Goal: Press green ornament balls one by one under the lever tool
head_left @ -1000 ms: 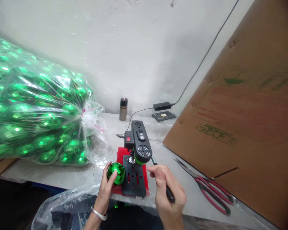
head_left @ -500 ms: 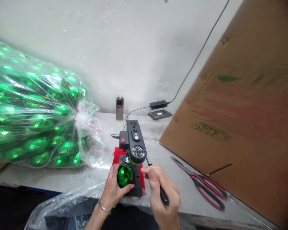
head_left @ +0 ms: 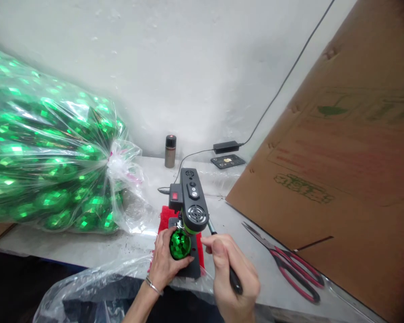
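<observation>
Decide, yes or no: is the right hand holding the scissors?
No: the right hand grips a black handle, while the scissors lie apart from it on the table.

Green ball (head_left: pixel 180 245) closer to machine (head_left: pixel 193 199)

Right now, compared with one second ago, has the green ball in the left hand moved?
Yes: judged against the black base plate, the green ball has shifted right, from the plate's left edge to over the plate.

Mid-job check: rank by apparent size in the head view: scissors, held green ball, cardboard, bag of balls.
Largest to smallest:
cardboard
bag of balls
scissors
held green ball
The first two run past the frame.
</observation>
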`<act>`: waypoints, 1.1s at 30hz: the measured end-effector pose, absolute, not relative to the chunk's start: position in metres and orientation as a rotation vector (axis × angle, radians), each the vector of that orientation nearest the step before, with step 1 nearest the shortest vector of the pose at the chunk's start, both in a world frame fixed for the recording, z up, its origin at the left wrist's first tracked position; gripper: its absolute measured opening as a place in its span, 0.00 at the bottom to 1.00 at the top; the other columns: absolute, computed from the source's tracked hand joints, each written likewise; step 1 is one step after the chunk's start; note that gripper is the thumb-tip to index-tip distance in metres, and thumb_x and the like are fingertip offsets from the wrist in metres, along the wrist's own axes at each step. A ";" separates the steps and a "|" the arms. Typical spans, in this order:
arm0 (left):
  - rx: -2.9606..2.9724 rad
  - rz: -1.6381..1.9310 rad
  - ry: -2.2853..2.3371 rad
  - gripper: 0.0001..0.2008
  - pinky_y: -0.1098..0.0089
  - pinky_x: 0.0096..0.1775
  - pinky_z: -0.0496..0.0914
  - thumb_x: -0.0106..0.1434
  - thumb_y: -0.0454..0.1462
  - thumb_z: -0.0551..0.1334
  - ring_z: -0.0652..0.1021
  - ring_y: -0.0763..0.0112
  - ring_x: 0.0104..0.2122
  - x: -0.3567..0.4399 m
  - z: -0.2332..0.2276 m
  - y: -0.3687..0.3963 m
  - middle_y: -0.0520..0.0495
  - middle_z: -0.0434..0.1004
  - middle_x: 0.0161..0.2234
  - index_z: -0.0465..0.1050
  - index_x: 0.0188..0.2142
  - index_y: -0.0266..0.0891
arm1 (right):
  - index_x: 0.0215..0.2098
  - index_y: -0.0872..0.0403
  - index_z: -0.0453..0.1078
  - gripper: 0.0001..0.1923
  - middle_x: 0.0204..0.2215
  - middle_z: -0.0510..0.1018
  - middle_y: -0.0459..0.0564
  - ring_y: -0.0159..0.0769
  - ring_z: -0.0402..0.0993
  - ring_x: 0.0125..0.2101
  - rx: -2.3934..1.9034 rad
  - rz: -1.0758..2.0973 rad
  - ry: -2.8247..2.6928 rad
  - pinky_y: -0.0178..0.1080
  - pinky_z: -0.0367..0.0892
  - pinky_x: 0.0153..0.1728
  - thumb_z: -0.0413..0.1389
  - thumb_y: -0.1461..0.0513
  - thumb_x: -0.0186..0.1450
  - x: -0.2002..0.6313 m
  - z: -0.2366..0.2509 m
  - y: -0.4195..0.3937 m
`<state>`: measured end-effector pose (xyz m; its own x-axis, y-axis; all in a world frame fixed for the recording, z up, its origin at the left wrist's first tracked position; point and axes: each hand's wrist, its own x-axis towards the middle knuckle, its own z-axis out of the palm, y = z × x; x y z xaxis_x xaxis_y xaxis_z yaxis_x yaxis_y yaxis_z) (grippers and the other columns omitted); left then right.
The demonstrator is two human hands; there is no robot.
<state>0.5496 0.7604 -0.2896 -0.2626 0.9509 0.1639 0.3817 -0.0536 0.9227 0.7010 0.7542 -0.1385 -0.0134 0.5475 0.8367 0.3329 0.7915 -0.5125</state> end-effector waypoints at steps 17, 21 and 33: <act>1.349 1.309 1.677 0.38 0.36 0.65 0.66 0.50 0.47 0.76 0.76 0.35 0.61 0.569 -0.300 0.762 0.33 0.80 0.58 0.75 0.60 0.41 | 0.39 0.52 0.73 0.11 0.31 0.82 0.47 0.32 0.81 0.30 -0.750 0.198 -1.610 0.32 0.75 0.31 0.51 0.71 0.74 0.704 -0.149 0.752; 1.385 1.333 1.708 0.39 0.35 0.64 0.68 0.48 0.46 0.76 0.78 0.34 0.59 0.571 -0.307 0.766 0.33 0.81 0.56 0.75 0.59 0.40 | 0.41 0.52 0.74 0.12 0.32 0.82 0.48 0.33 0.81 0.31 -0.735 0.191 -1.601 0.34 0.76 0.33 0.52 0.72 0.74 0.704 -0.160 0.751; 1.433 1.355 1.737 0.37 0.34 0.63 0.69 0.47 0.42 0.75 0.79 0.36 0.56 0.577 -0.309 0.765 0.35 0.82 0.54 0.76 0.58 0.41 | 0.40 0.52 0.78 0.12 0.28 0.82 0.48 0.35 0.80 0.26 -0.748 0.083 -1.495 0.36 0.74 0.27 0.53 0.69 0.74 0.696 -0.181 0.753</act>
